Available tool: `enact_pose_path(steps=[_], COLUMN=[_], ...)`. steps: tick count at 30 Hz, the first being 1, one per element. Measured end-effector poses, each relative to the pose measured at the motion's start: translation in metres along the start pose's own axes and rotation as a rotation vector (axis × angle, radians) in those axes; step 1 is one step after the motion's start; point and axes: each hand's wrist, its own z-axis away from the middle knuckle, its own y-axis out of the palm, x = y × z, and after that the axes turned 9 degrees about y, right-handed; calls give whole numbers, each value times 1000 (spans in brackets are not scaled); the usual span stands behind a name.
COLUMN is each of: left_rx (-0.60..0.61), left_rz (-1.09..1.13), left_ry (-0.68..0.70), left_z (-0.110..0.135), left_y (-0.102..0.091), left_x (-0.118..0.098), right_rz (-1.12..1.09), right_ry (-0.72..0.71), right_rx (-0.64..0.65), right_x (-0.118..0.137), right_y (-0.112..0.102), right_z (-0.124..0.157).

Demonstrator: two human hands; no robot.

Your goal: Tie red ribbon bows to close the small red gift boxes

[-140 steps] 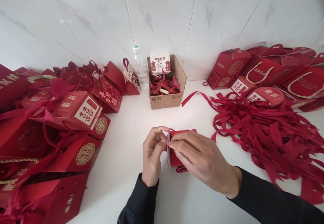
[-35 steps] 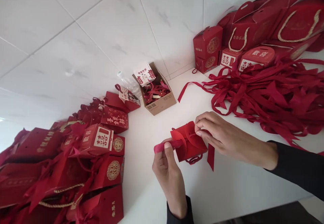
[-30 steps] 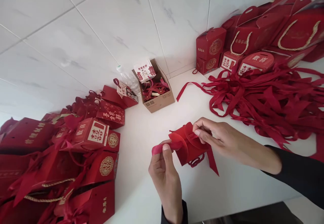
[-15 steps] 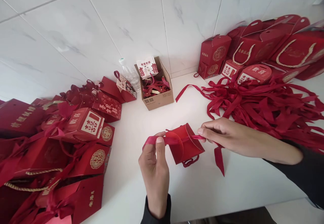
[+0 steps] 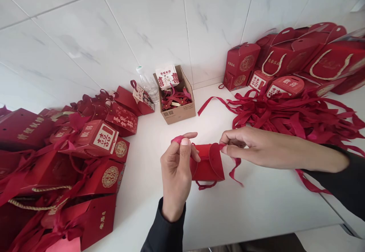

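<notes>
A small red gift box (image 5: pixel 209 164) with rounded flaps stands on the white table (image 5: pixel 256 206) between my hands. A red ribbon (image 5: pixel 235 167) runs through its top. My left hand (image 5: pixel 176 172) pinches one ribbon end between thumb and forefinger, just left of the box. My right hand (image 5: pixel 245 145) pinches the other end at the box's right flap, and the loose tail hangs down below it.
A heap of red gift boxes and bags (image 5: pixel 62 160) fills the left side. A brown carton (image 5: pixel 178 103) with ribbons stands at the wall beside a clear bottle (image 5: pixel 146 83). Loose red ribbons (image 5: pixel 293 115) and more red bags (image 5: pixel 302 54) lie at the right.
My hands have drawn the ribbon ends in closer to the box, the left hand rising beside it. The view has levelled out.
</notes>
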Motion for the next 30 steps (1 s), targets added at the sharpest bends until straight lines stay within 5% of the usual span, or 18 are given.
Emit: enact_pose_path(steps=[6, 11, 18, 20, 26, 30], left_rx=[-53, -61, 394, 440, 360, 309], left_rz=[82, -80, -311, -268, -53, -63], left_ry=[-11, 6, 62, 61, -133, -167], left_z=[-3, -4, -4, -6, -16, -17], left_y=[-4, -9, 13, 17, 4, -6], left_x=[0, -4, -24, -23, -14, -14], right_rz=[237, 179, -63, -122, -167, 34], right_ry=[11, 73, -161, -262, -552, -453], right_rx=[-217, -150, -24, -4, -226, -66], right_x=[-11, -11, 28, 42, 37, 10], right_y=[-4, -14, -16, -13, -6, -4], right_z=[-4, 3, 5, 8, -4, -23])
